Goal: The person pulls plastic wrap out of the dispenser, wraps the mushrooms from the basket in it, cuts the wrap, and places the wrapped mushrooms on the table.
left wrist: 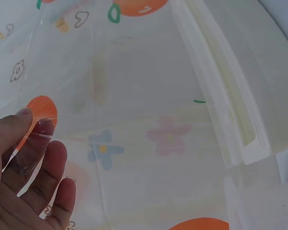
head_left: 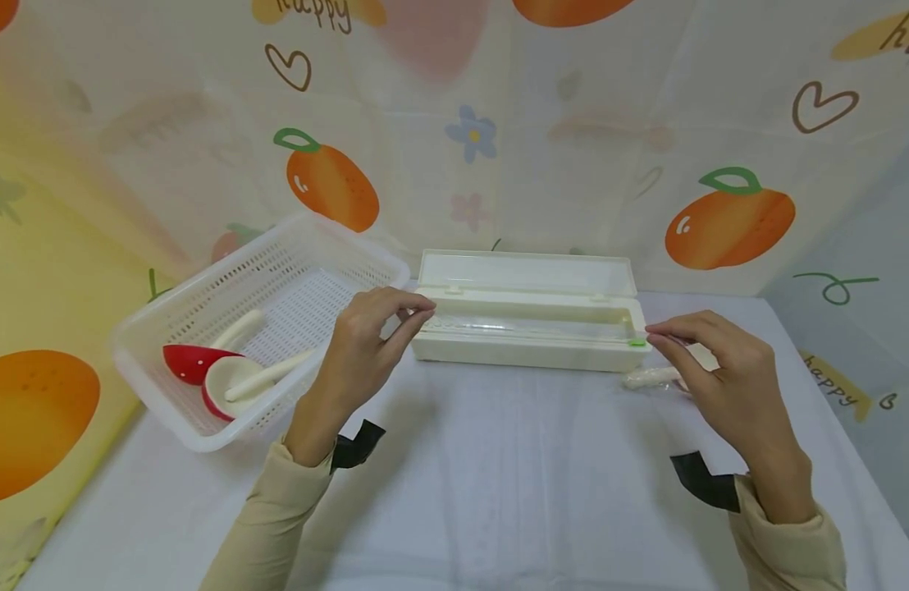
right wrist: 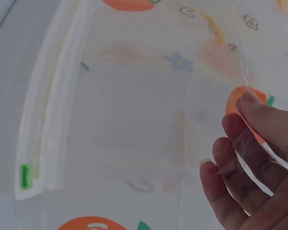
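Observation:
A white, long cling film dispenser [head_left: 528, 351] stands on the table with its lid [head_left: 528, 274] tipped back and a green slider [head_left: 637, 342] at its right end. My left hand [head_left: 373, 336] pinches one corner of a clear sheet of cling film [right wrist: 246, 72] between thumb and fingertips, near the dispenser's left end. At the opposite end my right hand [head_left: 720, 369] pinches the other corner. In both wrist views the film wraps over the fingers and stretches away from the hand, nearly invisible against the patterned backdrop.
To the left is a white perforated basket [head_left: 155, 406] holding red and white ladles [head_left: 196, 361] with pale handles. Beside the right hand lies a pale object in clear plastic [head_left: 650, 377]. A white cloth covers the table [head_left: 499, 476]; a fruit-print curtain [head_left: 573, 164] hangs close behind.

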Tool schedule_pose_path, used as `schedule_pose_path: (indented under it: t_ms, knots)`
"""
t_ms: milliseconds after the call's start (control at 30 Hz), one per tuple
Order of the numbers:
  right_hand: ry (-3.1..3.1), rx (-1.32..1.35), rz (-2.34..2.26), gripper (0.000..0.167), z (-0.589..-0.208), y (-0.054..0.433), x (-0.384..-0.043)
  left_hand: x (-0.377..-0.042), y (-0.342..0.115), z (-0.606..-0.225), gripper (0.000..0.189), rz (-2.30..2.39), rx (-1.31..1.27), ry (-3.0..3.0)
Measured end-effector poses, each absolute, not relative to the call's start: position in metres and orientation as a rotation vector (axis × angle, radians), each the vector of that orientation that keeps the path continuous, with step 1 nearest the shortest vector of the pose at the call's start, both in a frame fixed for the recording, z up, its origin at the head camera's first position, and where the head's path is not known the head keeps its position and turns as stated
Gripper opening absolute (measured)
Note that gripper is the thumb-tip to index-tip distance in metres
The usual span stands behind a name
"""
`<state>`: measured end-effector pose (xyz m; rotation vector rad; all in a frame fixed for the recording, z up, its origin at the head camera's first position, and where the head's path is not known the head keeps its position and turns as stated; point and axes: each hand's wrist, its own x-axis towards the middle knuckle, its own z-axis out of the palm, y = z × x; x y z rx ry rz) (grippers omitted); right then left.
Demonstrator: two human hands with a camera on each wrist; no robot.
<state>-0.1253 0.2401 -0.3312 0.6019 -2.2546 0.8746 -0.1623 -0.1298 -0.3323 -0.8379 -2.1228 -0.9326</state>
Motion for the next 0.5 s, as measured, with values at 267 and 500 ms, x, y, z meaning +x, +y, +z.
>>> schedule_pose_path:
  t_ms: [267,500]
  knots:
    - [-2.198,0.625,0.901,0.023,-0.328,0.241,-0.113,-0.152,-0.131,-0.326,0.014,-0.931,-0.864,-2.056]
    - [-2.190,0.637,0.915,0.051,-0.326,0.242,-0.102,-0.143,-0.132,-0.326,0.019,-0.965,-0.893,-1.998]
